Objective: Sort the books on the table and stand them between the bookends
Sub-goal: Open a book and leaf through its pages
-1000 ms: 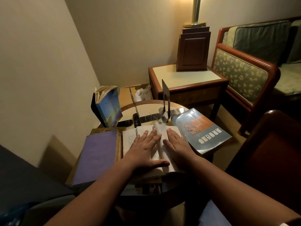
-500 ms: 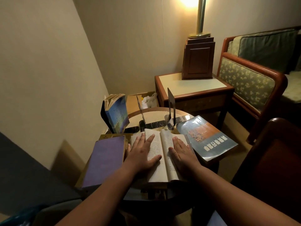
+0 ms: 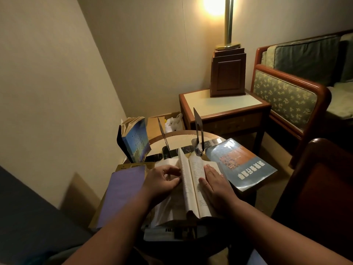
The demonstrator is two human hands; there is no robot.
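Observation:
An open book [image 3: 193,180] lies on the small round table [image 3: 177,135] in front of me. My left hand [image 3: 162,181] has its fingers curled at the left pages, lifting a sheaf upright. My right hand [image 3: 215,185] lies flat on the right page. Two thin metal bookends [image 3: 198,129] [image 3: 163,137] stand behind the book. A blue paperback [image 3: 136,143] stands at the left, leaning on a dark bookend. A blue-and-orange book [image 3: 242,164] lies flat at the right. A purple book [image 3: 122,190] lies at the left on a yellowish one.
A wooden side table [image 3: 223,104] with a lamp base [image 3: 228,73] stands behind. An upholstered sofa [image 3: 288,94] is at the right, a dark wooden chair [image 3: 321,188] nearer. A cardboard box with a white bag [image 3: 174,122] sits on the floor by the wall.
My left hand went from lying flat on the left page to curling its fingers under several pages and raising them. The right hand stayed flat. The camera tilted up slightly.

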